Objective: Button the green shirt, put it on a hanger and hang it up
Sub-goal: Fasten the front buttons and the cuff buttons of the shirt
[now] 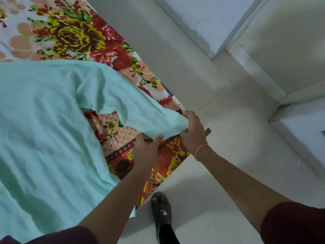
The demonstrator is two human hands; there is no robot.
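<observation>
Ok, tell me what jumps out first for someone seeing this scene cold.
The pale green shirt dominates, spread across the left half of the view over a loud floral bedsheet in red and yellow. Near the centre, the left hand and right hand pinch one end of the shirt at the bed's edge. Below them, a dark sandal stands on the pale floor.

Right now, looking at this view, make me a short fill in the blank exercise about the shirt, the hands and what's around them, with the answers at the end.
1. Both hands grip the edge of the green shirt, which lies spread on a ____ patterned bedsheet.
2. The thin band sits on the wrist of the ____ hand.
3. Below the left hand, on the pale floor, one foot wears a dark ____.

Missing words: floral; right; sandal
</observation>
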